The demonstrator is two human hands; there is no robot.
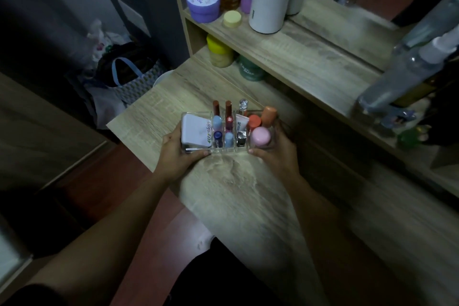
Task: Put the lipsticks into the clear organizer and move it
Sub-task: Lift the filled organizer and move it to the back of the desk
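Both hands are wrapped around the ends of the clear organizer (228, 149), left hand (176, 154) and right hand (278, 154), near the desk (159, 109) front edge. Lipsticks (228, 113) look loaded, so it's the moving step; next needs a level carry toward wherever it goes, maybe the shelf (310, 57) behind.

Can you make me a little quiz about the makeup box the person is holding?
1. True or false: both hands hold the clear organizer.
2. Which thing sits in the organizer's left end? A) a white packet B) a green jar C) a yellow lid
3. Fill in: the round cap nearest the right hand is coloured ____.

Key:
1. True. The left hand grips one end and the right hand grips the other.
2. A, the white packet. The green jar and the yellow lid are on the shelves behind.
3. Pink, the pink cap.
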